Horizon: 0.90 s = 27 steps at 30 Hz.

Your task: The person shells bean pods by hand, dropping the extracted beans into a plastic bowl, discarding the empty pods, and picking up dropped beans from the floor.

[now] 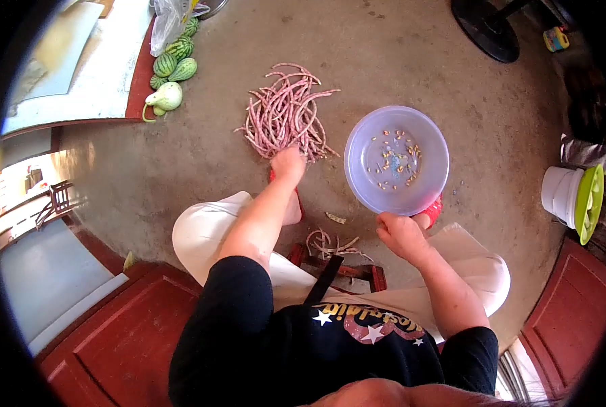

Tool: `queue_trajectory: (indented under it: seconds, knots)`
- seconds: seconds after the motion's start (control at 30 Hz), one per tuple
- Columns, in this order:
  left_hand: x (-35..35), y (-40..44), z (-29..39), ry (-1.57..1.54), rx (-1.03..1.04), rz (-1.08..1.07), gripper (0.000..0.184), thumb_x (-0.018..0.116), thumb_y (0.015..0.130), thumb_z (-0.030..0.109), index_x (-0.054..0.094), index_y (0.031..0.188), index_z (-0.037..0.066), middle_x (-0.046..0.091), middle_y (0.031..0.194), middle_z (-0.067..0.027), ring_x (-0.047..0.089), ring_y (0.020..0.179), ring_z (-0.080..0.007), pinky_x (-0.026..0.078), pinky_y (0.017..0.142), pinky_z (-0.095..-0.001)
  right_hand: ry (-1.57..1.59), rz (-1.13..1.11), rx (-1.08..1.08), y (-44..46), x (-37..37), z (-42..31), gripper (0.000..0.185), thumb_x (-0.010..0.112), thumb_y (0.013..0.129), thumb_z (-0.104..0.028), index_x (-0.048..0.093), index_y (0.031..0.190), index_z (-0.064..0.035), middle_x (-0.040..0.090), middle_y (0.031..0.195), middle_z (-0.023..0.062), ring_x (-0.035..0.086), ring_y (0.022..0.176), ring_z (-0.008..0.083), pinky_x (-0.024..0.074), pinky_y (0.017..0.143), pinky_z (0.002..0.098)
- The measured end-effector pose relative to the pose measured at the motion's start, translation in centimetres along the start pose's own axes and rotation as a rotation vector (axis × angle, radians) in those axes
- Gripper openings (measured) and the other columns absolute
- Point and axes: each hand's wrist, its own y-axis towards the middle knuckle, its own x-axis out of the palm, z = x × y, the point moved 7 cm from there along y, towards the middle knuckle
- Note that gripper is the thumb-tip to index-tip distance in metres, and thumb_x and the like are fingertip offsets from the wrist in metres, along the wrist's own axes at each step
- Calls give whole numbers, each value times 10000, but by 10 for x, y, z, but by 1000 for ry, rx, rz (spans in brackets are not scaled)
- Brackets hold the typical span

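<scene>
My left hand (289, 164) is at the near edge of a heap of pink-streaked bean pods (286, 112) on the floor. Its fingers are curled down against the pods, and the fingertips are partly hidden. Just below the rim of a translucent lavender basin (356, 186), my right hand (399, 234) is closed, knuckles up; anything inside it is hidden. Several shelled beans (411, 152) lie scattered across the bottom of the basin. Between my feet is a small pile of empty-looking pods (330, 243), with a single pale pod (335, 218) above it.
Small striped watermelons (165, 64) and a pale gourd (167, 97) line the red-edged platform at upper left. A black round stand base (489, 34) is at upper right. A white bucket (559, 193) and green basin (590, 203) stand right. Part of a red wooden stool (364, 273) shows beneath me.
</scene>
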Motion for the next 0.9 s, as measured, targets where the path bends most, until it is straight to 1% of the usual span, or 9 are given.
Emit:
queue_trajectory:
  seconds: [0.1, 0.23, 0.33, 0.5, 0.63, 0.7, 0.8, 0.87, 0.9]
  knots:
    - [14, 10, -19, 134, -22, -137, 260, 609, 728, 275, 603, 910, 89, 634, 827, -160, 614, 809, -323, 477, 709, -424, -44, -70, 56, 5, 2, -2, 167, 561, 749, -151, 538, 852, -21, 592, 759, 198, 584, 737, 363, 466, 676, 455]
    - [36, 16, -25, 106, -60, -99, 305, 608, 726, 279, 581, 954, 78, 633, 838, -165, 611, 829, -334, 476, 721, -426, -19, -28, -5, 10, 5, -2, 170, 560, 745, -153, 541, 848, -20, 590, 783, 199, 580, 759, 362, 465, 682, 452]
    - [26, 9, -19, -40, -109, -191, 380, 616, 697, 295, 558, 984, 53, 606, 984, -180, 580, 935, -331, 456, 799, -418, -31, -20, -52, 11, 7, -9, 173, 560, 743, -160, 538, 841, -19, 588, 788, 199, 580, 764, 361, 466, 683, 452]
    - [58, -2, -16, -238, -53, -408, 528, 686, 668, 283, 500, 1121, 86, 572, 1065, -160, 553, 987, -286, 434, 830, -350, -122, -11, -103, 8, 10, -16, 171, 561, 744, -174, 528, 807, -19, 589, 770, 195, 586, 748, 357, 475, 670, 441]
    - [97, 3, -13, -487, 30, -441, 487, 692, 669, 243, 511, 1081, 58, 578, 1009, -160, 555, 942, -287, 430, 811, -355, -243, -25, -129, 5, 20, -14, 151, 562, 739, -169, 531, 787, -30, 597, 737, 172, 602, 699, 332, 493, 621, 428]
    - [97, 10, -13, -568, 64, -343, 496, 686, 654, 227, 513, 1084, 52, 570, 1024, -174, 552, 942, -288, 439, 782, -355, -283, -27, -148, 7, 19, -16, 143, 562, 737, -165, 535, 786, -34, 600, 727, 163, 607, 683, 321, 498, 603, 423]
    - [88, 21, -10, -534, 96, -359, 329, 639, 656, 183, 587, 957, 63, 609, 874, -165, 589, 824, -259, 458, 704, -359, -264, -17, -187, 5, 15, -26, 137, 562, 732, -159, 535, 786, -36, 600, 711, 157, 609, 660, 315, 501, 584, 415]
    - [66, 17, -7, -418, 148, -98, 112, 582, 677, 86, 621, 780, 70, 595, 669, -127, 581, 651, -218, 462, 627, -334, -267, 13, -228, 5, 9, -36, 120, 555, 733, -151, 532, 768, -38, 597, 704, 154, 609, 652, 311, 502, 574, 404]
    - [67, 17, -7, -416, 144, -96, 112, 582, 677, 86, 621, 780, 70, 595, 669, -127, 581, 651, -218, 462, 627, -334, -266, 12, -233, 7, 11, -38, 120, 555, 733, -151, 532, 768, -38, 597, 704, 154, 609, 652, 311, 502, 574, 404]
